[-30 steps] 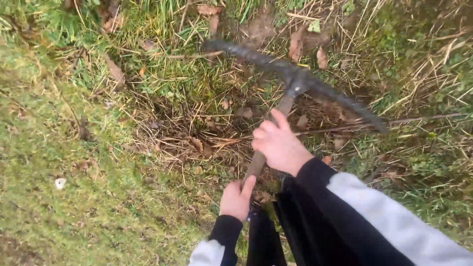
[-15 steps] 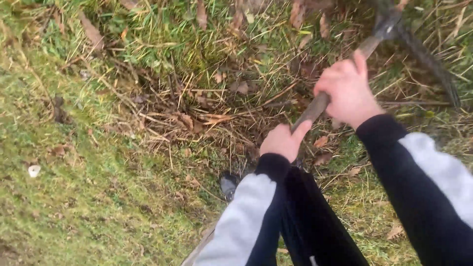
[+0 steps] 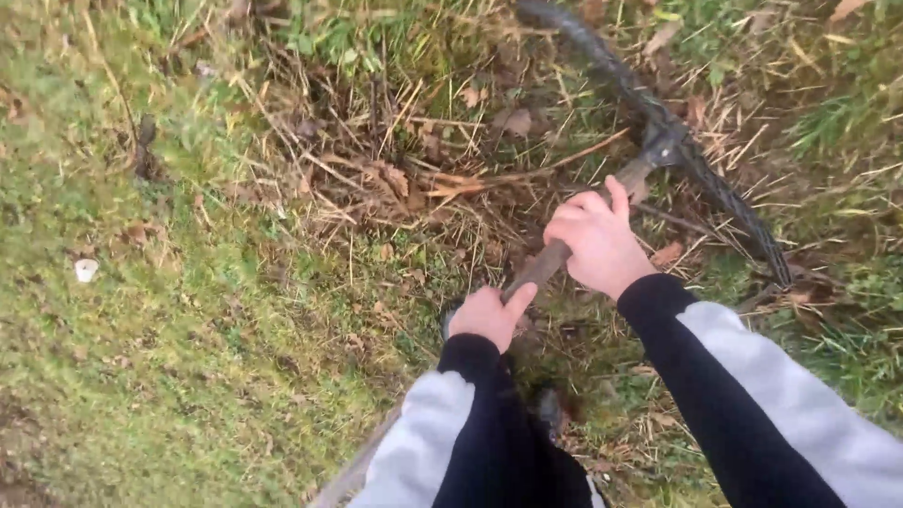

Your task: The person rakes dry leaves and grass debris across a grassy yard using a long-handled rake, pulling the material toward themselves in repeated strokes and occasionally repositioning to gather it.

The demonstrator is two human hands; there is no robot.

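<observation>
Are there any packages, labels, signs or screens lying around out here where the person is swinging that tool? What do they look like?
No packages, labels, signs or screens show.
Small white scrap: on the grass at far left, roundish and pale; too small to tell what it is.
Pickaxe: dark curved head over dry grass, brown handle gripped by the left hand and right hand; no label visible on it.

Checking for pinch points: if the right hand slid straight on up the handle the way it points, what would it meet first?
Probably the dark metal head of the pickaxe. The right hand grips the wooden handle just below it, with only a short bare stretch between; depth is hard to judge.
</observation>
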